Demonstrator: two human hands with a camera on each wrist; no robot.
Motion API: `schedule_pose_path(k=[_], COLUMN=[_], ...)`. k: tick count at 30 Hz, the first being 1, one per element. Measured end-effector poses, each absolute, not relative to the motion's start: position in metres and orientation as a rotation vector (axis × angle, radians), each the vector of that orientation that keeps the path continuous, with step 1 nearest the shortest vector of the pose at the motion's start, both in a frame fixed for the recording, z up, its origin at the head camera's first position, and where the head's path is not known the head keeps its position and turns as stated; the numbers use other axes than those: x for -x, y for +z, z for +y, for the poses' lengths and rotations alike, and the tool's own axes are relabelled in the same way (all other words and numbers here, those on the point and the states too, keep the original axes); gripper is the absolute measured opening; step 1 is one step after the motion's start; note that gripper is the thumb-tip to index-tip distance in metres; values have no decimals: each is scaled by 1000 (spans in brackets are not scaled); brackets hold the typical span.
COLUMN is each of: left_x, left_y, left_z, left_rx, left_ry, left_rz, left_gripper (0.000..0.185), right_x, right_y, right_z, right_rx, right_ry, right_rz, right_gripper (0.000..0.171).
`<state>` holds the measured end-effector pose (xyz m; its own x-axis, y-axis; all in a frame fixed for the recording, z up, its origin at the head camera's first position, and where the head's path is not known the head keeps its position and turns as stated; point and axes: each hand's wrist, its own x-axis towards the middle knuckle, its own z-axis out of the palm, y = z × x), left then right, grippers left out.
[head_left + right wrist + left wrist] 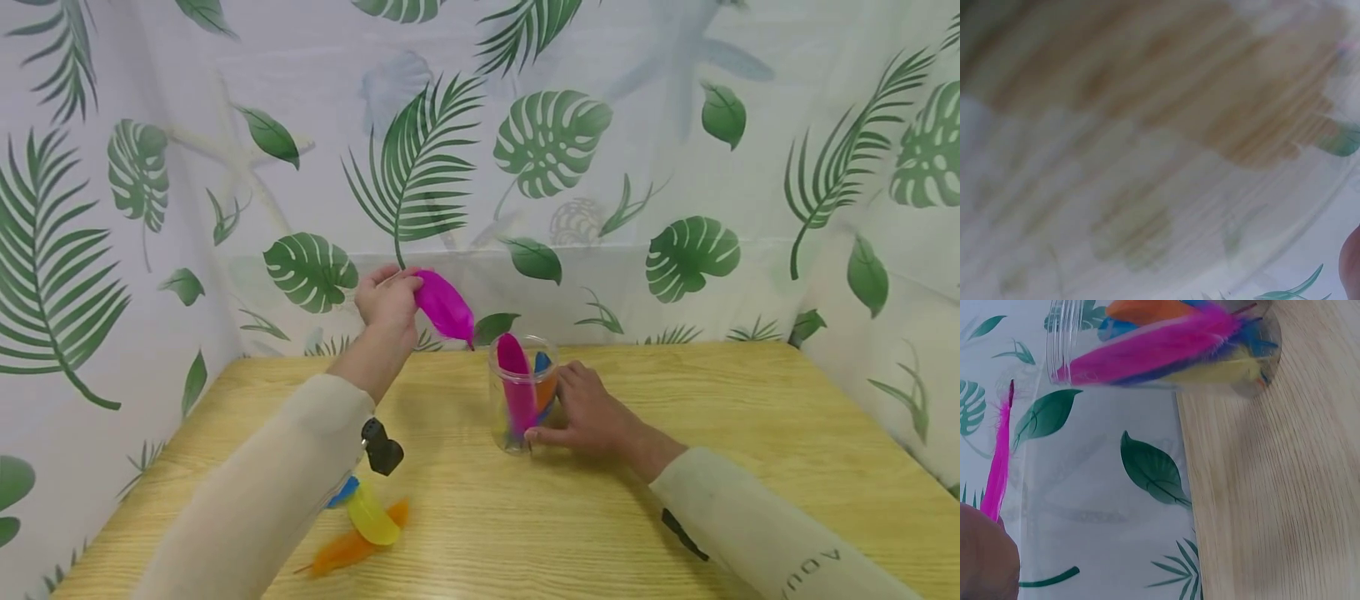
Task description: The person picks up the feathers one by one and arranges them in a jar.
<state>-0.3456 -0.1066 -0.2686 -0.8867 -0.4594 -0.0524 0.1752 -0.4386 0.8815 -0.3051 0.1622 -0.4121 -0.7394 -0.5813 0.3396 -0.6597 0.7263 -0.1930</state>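
My left hand (390, 304) pinches a magenta feather (444, 307) by one end, its quill tip slanting down toward the jar. In the left wrist view part of that hand (988, 553) shows under the upright feather (999, 462). A clear jar (498, 392) stands on the table, and my right hand (592, 417) grips its lower right side, thumb in front. Inside the jar lean a magenta feather (1160, 350), an orange feather (1147, 310), a yellow one (1222, 372) and blue ones. The right wrist view is mostly blurred, with a bit of finger (1350, 265) at its edge.
On the near left of the wooden table (480, 533) lie an orange feather (345, 552), a yellow feather (371, 512) and a blue feather (345, 492), overlapping, beside my left sleeve. A leaf-patterned curtain (600, 50) hangs behind the table and along both sides.
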Motion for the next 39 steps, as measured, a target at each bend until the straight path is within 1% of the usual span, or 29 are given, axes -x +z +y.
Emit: schedule_pose_path(k=[6, 12, 17, 24, 29, 32, 34, 39], left_x=[346, 346, 341, 336, 335, 335, 333, 328], left_y=[-265, -266, -276, -286, -288, -289, -291, -296], left_z=[-88, -66, -56, -56, -62, -66, -69, -71], left_rx=[-327, -242, -125, 46, 140, 174, 241, 503], left_ry=[-2365, -2363, -2428, -2575, -2640, -2624, -2580, -2344], left_rz=[-1364, -1423, -1497, -1531, -1546, -1625, -1733, -2120], left_gripper=[34, 34, 29, 31, 28, 25, 26, 37], right_x=[307, 305, 305, 305, 305, 305, 305, 306], right_y=[-413, -413, -414, -413, -411, -410, -410, -409], right_z=[162, 163, 164, 164, 163, 163, 162, 162], right_rx=[-973, -967, -983, -967, -959, -969, -972, -968], right_ry=[473, 469, 480, 487, 492, 495, 492, 493], right_rz=[-2706, -2701, -2694, -2711, -2720, -2713, -2710, -2725], right_gripper=[88, 87, 86, 90, 91, 91, 91, 92])
